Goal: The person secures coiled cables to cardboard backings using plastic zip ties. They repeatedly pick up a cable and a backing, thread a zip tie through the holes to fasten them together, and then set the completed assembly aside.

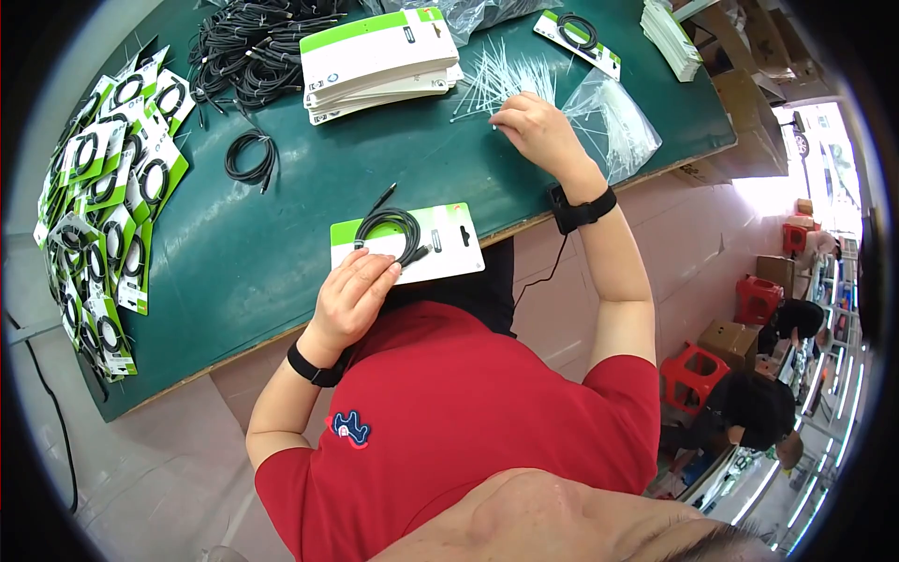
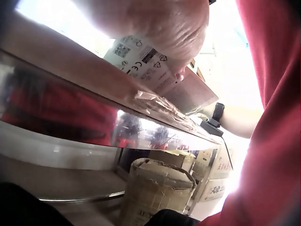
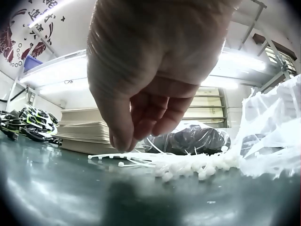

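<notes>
A coiled black cable [image 1: 391,229] lies on a green-and-white backing card [image 1: 449,253] at the near edge of the green table. My left hand [image 1: 351,300] holds the card and coil, its fingers laid together over their lower left; the thumb is hidden in the head view. From the left wrist, the printed back of the card [image 2: 146,63] shows beneath the left hand [image 2: 160,28]. Beside a loose pile of white cable ties [image 1: 510,80], my right hand [image 1: 538,131] pinches a cable tie with thumb and fingertips. The right wrist view has the right hand [image 3: 155,61] low over the tie heads [image 3: 202,165].
Finished carded cables [image 1: 103,187] heap up at the left. A stack of blank cards [image 1: 375,66] stands behind, beside a tangle of black cables [image 1: 248,51]. One coil [image 1: 251,159] lies alone. A plastic bag of ties [image 1: 623,131] sits near the right edge.
</notes>
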`<state>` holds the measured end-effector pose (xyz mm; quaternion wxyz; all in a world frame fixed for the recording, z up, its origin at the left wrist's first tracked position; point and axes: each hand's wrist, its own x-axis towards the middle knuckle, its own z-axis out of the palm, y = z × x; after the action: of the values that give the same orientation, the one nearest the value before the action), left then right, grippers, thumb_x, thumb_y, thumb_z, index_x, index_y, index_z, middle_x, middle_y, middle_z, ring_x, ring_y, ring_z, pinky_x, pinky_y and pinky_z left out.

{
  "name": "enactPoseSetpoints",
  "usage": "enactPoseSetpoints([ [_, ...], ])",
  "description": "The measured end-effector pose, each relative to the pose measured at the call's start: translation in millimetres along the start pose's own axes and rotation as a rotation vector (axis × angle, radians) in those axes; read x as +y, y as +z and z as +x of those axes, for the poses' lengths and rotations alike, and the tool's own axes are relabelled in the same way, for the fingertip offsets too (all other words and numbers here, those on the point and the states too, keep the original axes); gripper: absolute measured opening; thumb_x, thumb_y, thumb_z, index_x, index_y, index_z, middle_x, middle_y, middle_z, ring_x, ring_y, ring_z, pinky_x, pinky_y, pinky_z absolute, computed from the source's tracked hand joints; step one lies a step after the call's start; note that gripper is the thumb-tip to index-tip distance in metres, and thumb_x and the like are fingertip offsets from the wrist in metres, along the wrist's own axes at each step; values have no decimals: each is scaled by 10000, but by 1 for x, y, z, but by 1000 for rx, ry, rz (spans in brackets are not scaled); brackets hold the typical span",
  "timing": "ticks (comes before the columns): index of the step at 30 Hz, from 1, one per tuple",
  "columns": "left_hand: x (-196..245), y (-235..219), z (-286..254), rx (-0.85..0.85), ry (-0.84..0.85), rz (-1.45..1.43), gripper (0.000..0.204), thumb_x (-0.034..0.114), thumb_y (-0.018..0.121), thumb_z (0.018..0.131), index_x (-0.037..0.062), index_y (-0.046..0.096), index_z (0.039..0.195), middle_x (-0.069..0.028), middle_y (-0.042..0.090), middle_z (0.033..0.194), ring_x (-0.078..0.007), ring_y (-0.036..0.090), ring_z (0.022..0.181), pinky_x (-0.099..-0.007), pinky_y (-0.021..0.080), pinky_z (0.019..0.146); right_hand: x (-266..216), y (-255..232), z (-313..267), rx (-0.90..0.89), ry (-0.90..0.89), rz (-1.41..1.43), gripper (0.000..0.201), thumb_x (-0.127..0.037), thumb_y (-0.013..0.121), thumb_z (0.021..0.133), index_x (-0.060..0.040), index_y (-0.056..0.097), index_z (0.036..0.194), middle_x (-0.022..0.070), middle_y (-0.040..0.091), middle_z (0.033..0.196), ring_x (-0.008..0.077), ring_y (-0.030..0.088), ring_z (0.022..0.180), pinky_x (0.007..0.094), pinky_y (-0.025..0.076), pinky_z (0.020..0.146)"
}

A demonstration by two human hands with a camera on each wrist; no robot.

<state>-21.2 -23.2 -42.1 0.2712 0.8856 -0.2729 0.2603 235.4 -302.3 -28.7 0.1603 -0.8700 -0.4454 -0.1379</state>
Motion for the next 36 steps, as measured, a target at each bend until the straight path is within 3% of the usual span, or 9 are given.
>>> enactPoseSetpoints([
  [3,0,-2,1,-16,1,0,245,11,662,818,-5,707,1058,-126,684,1064,-272,689,954,-429,564,902,-10,-13,8,85,-112,132,104,-10,704,816,-67,716,902,60,672,922,237,635,859,320,536,722],
  [7,2,-7,6,-59,10,-2,275,13,648,807,-8,702,1076,-123,679,1063,-276,686,953,-425,559,912,-34,-32,15,324,3,502,52,-39,695,893,-42,709,944,59,703,981,176,644,815,265,519,681],
  [10,1,-11,11,-80,24,-5,305,0,671,763,-16,697,1066,-127,672,1055,-286,682,925,-420,568,870,-42,-38,13,529,239,763,67,-27,663,943,-5,689,1001,96,720,1033,129,641,804,235,505,662],
  [14,-3,-16,22,-37,-52,-68,290,-9,695,772,6,702,1061,-133,683,1052,-294,685,901,-399,575,809,-60,-51,11,547,406,1216,99,9,648,946,35,662,1041,132,722,1004,130,660,792,243,517,673],
  [18,-15,-25,43,-31,-199,-154,226,3,719,798,17,711,1024,-142,703,1007,-309,691,878,-381,575,756,-97,-62,8,479,333,1363,114,55,648,926,49,657,1039,164,720,972,150,682,807,244,533,680],
  [22,-37,-33,73,-77,-332,-309,166,33,720,837,15,737,1001,-140,723,947,-304,703,848,-354,574,755,-124,-60,16,471,189,1208,125,72,649,917,55,653,1041,166,719,973,182,705,839,252,555,686],
  [25,-51,-39,94,-242,-540,-385,203,46,754,841,-15,741,1034,-116,740,936,-191,715,838,-294,572,757,-132,-53,20,489,112,1077,146,89,674,889,54,654,1029,159,722,968,196,710,850,265,570,705],
  [29,-63,-42,109,-341,-704,-458,198,60,747,852,-22,748,1032,-89,747,900,-126,696,818,-271,565,748,-135,-45,26,575,-59,807,190,107,714,844,39,662,1014,150,727,957,205,716,851,282,585,731],
  [36,-72,-40,115,-350,-767,-544,208,76,758,853,-24,751,1035,-70,740,888,-100,682,803,-259,560,742,-137,-35,33,663,-216,580,251,108,766,785,9,675,998,139,731,942,210,721,840,294,593,733],
])
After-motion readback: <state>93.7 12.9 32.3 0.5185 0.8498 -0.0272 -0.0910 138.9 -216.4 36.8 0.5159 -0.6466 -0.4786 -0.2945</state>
